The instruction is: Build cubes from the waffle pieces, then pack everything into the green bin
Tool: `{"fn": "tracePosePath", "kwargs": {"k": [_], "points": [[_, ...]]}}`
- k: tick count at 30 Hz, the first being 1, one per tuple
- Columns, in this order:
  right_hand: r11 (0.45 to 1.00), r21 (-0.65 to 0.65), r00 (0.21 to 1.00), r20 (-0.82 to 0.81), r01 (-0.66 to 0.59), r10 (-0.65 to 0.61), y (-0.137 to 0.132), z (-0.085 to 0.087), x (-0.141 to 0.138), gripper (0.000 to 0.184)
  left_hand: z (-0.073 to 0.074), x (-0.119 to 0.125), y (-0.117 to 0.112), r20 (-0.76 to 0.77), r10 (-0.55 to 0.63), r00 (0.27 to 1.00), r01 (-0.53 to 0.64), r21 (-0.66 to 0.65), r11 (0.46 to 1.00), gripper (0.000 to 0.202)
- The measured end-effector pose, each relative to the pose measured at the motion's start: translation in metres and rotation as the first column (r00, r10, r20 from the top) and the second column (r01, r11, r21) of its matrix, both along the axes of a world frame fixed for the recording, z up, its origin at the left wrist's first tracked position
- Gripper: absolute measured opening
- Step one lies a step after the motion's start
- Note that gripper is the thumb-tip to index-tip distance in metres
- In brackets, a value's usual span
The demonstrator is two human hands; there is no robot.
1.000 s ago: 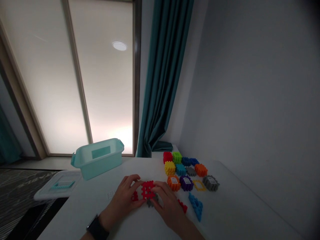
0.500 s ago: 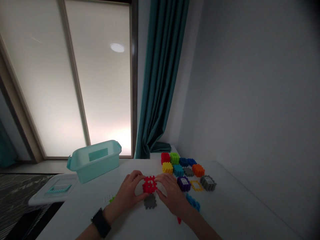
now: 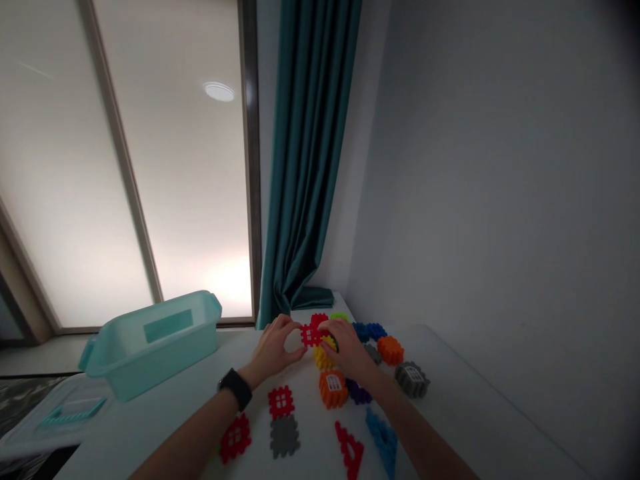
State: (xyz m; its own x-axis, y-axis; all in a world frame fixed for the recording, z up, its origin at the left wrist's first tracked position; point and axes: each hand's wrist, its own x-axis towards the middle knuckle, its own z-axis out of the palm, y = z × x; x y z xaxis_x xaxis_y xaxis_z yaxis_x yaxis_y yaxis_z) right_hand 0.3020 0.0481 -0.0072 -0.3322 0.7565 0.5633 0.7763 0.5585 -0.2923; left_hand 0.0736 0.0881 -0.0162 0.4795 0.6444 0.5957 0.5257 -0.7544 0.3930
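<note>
In the head view, the left hand (image 3: pixel 273 348) and the right hand (image 3: pixel 347 348) are together, their fingers closing from either side on a red lattice block (image 3: pixel 311 335) beyond an orange block (image 3: pixel 333 389). The two-handed hold appears to steady the block in the air, just above a yellow block (image 3: pixel 323 358) that it partly hides. A black watch (image 3: pixel 236 389) sits on the left wrist, clear of the work.

The white desk (image 3: pixel 465 407) carries the other pieces, all placed around the orange block. To its left lie a flat red lattice square (image 3: pixel 281 403), a red lattice piece (image 3: pixel 235 438) and a flat grey piece (image 3: pixel 285 437), spread out singly, probably so that each stays easy to see and pick up. Nearer the person and to its right lie a red triangular piece (image 3: pixel 349 451) and a blue triangular piece (image 3: pixel 381 440). A purple block (image 3: pixel 358 393) sits just beside it, while a grey block (image 3: pixel 412 379) and a second orange block (image 3: pixel 390 350) stand farther right. Well to its left is an open mint plastic bin (image 3: pixel 153 345), with its lid (image 3: pixel 65 413) set apart beyond the bin, perhaps to keep the opening free.
</note>
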Motion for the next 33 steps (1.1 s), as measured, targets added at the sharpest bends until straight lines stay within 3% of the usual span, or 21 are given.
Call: {"fn": "tracePosePath", "kwargs": {"k": [6,12,19,33], "points": [[0.997,-0.030,0.998,0.011,0.066,-0.066,0.043,-0.002,0.023,0.025,-0.006,0.027,0.043,0.029,0.012,1.000,-0.010,-0.079,0.997,0.037],[0.994,-0.089,0.997,0.046,0.069,-0.065,0.068,-0.010,0.041,0.026,-0.013,0.044,0.067,0.006,0.025,1.000,-0.024,-0.128,0.992,0.037],[0.987,-0.122,0.994,0.051,0.103,-0.097,0.081,-0.020,0.046,0.025,-0.023,0.052,0.076,0.007,0.021,1.000,-0.020,-0.169,0.985,0.037],[0.985,-0.137,0.993,0.062,0.108,-0.100,0.080,-0.025,0.045,0.025,-0.033,0.052,0.082,0.020,-0.024,1.000,0.028,-0.216,0.976,0.030]]}}
